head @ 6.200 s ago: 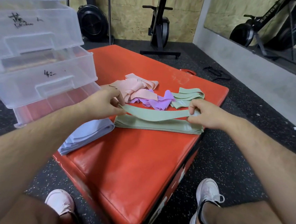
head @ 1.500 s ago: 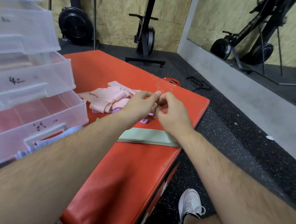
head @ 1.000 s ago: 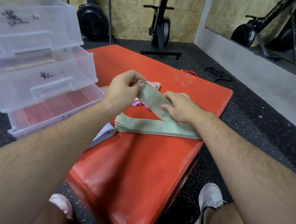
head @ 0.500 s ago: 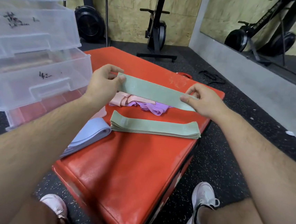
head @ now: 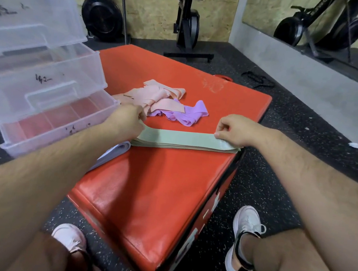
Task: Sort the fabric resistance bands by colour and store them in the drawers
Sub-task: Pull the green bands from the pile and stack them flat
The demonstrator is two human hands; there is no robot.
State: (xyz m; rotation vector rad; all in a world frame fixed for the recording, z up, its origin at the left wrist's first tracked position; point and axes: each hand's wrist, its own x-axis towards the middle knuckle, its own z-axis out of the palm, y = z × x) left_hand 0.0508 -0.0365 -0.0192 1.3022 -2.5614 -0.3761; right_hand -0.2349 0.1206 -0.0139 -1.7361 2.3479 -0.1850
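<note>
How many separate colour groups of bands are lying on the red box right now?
4: green stack at the near right edge under both hands, pink heap behind it, purple bands beside the pink, light blue pile by the lowest drawer, partly hidden behind the left arm.

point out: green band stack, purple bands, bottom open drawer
green band stack [head: 184, 140]: head view, middle of the top band.
purple bands [head: 185, 113]: head view, centre of the loose bunch.
bottom open drawer [head: 49, 130]: head view, front wall.
</note>
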